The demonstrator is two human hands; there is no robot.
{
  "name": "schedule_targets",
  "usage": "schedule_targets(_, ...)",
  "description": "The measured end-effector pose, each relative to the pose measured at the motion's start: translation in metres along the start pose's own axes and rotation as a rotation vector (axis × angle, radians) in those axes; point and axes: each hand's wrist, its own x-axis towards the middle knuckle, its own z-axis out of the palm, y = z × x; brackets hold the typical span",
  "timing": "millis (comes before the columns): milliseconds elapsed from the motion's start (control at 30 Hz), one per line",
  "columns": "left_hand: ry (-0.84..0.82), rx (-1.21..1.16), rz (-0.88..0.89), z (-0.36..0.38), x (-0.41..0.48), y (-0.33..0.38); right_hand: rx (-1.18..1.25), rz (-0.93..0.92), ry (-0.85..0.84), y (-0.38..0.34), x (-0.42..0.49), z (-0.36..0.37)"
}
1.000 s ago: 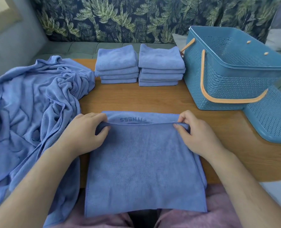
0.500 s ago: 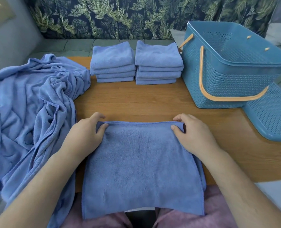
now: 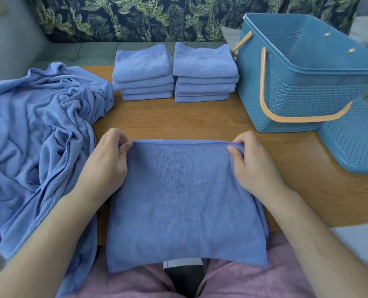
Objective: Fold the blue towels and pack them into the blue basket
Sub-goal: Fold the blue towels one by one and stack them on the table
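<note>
I find no word, label, brand or number that I can read; one small dark mark (image 3: 111,101) on the crumpled towel pile (image 3: 39,136) is too tiny to make out

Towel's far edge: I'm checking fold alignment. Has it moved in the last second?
Yes. The towel's far edge has moved slightly forward, toward the folded stacks.
</note>
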Motion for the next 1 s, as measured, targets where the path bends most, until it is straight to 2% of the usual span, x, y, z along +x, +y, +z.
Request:
schedule_targets(133, -0.007, -0.015, 0.004, -0.012, 0.002, -0.004, 0.021, 0.037, 0.003, 0.007, 0.003, -0.010)
schedule_targets(400, 0.041, -0.132, -0.102, -0.032, 0.002, 0.006, 0.113, 0.086, -0.021, 0.009, 0.007, -0.026)
schedule_targets(533, 0.068, -0.366, -0.164, -0.046, 0.004, 0.012, 0.192, 0.097, -0.002, 0.002, 0.008, -0.045)
schedule_targets(667, 0.095, -0.535, -0.141, -0.071, 0.006, 0.031, 0.230, 0.077, 0.016, -0.014, 0.014, -0.076)
schedule_targets(833, 0.102, -0.446, -0.032, -0.109, 0.035, 0.051, 0.193, 0.028, 0.046, -0.041, 0.042, -0.114)
schedule_targets(1000, 0.128, -0.209, 0.048, -0.140, 0.086, 0.072, 0.138, -0.030, 0.130, -0.071, 0.090, -0.141)
